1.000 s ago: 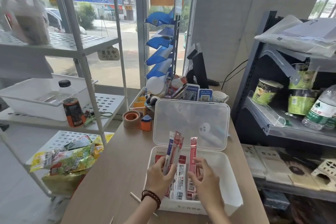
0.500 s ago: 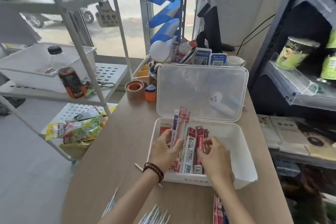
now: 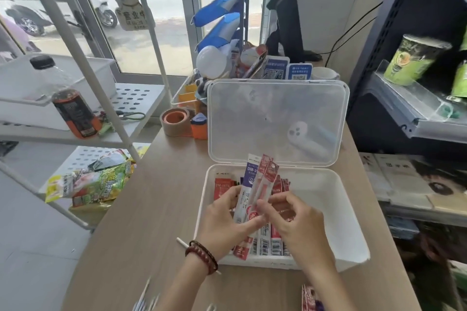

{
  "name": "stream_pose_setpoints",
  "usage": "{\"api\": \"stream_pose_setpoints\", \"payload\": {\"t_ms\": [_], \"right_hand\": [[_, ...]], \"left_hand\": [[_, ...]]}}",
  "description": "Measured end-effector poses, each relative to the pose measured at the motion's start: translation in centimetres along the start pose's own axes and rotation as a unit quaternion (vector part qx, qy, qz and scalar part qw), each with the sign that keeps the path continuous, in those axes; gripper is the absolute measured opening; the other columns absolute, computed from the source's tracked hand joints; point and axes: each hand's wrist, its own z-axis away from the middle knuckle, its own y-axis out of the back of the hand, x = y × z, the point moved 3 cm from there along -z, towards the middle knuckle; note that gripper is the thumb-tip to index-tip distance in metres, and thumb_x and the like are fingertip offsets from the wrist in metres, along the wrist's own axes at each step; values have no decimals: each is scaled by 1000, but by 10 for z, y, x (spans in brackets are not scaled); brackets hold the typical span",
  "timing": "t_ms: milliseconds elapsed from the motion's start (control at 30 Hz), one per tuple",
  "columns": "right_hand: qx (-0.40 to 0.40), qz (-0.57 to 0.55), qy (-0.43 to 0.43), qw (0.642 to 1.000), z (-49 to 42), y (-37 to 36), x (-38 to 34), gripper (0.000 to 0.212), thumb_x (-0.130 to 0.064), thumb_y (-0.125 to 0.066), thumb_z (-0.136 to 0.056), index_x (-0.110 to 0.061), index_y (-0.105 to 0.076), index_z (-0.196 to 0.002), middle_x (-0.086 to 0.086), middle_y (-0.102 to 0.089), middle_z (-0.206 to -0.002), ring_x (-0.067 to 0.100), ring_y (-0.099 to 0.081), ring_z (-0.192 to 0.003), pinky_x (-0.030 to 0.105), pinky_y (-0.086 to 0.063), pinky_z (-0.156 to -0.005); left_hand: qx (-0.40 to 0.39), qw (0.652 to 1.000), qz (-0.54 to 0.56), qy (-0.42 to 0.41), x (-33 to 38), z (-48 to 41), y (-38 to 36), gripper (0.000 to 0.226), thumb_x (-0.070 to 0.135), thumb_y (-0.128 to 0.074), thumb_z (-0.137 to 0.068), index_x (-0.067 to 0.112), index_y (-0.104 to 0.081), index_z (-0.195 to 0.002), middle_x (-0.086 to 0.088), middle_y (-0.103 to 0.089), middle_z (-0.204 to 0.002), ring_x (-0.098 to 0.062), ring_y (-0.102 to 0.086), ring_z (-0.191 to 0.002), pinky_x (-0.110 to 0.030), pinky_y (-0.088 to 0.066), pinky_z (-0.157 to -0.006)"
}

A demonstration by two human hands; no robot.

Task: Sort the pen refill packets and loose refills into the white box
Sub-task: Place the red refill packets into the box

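Note:
The white box stands open on the wooden counter, its clear lid tilted up behind. Several refill packets lie side by side in its left half. My left hand grips a small bunch of upright packets, one purple-and-white and two red, over the box. My right hand pinches the lower part of a red packet in that bunch. More red packets lie on the counter at the bottom edge. Loose white refills lie blurred at the bottom left, and one loose refill shows by my left wrist.
Tape rolls and an orange dispenser sit behind the box on the left, with a cluttered organiser and a monitor beyond. A white wire shelf with a bottle and snack bags stands left. A dark shelf stands right.
My right hand rose out of the box and now pinches a red packet in the bunch held by my left hand. The camera tilted further down.

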Motion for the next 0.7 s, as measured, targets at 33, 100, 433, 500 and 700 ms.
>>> {"api": "stream_pose_setpoints", "payload": {"t_ms": [33,100,433,500,700], "right_hand": [[1,-11,-6,1000,-1,0,1,25,-51,-71,-78,-27,-69,-85,-14,-72,-73,-3,-67,-69,17,-55,-62],[-9,-27,-21,999,-2,0,2,21,-44,-73,-80,-24,-69,-82,-12,-72,-71,-2,-67,-67,18,-55,-62],[41,-35,-36,998,-1,3,9,27,-34,-60,-86,-16,-47,-71,11,-61,-67,19,-54,-55,36,-47,-53],[47,-66,-48,996,1,5,10,31,-39,-60,-82,-14,-45,-70,15,-66,-75,27,-66,-69,47,-56,-59],[102,-84,-47,990,1,11,8,21,-30,-64,-91,-17,-53,-80,0,-69,-75,6,-69,-61,22,-55,-51]], "left_hand": [[-6,1000,1,2,-1,0,-1,61,60,-77,-58,40,-57,-111,19,-69,-100,3,-64,-95,-32,-58,-79],[-14,1000,0,1,-1,0,-1,46,49,-80,-63,46,-56,-102,25,-68,-94,6,-64,-89,-29,-58,-77],[3,999,28,16,-7,-4,-2,47,58,-67,-66,32,-62,-104,13,-71,-96,-5,-68,-88,-37,-59,-76],[21,999,23,23,-7,-3,-2,34,48,-69,-73,32,-62,-102,13,-71,-95,-3,-68,-87,-33,-59,-75],[50,997,31,44,3,-1,2,20,34,-72,-76,29,-62,-93,13,-71,-87,0,-68,-79,-24,-59,-64]]}}
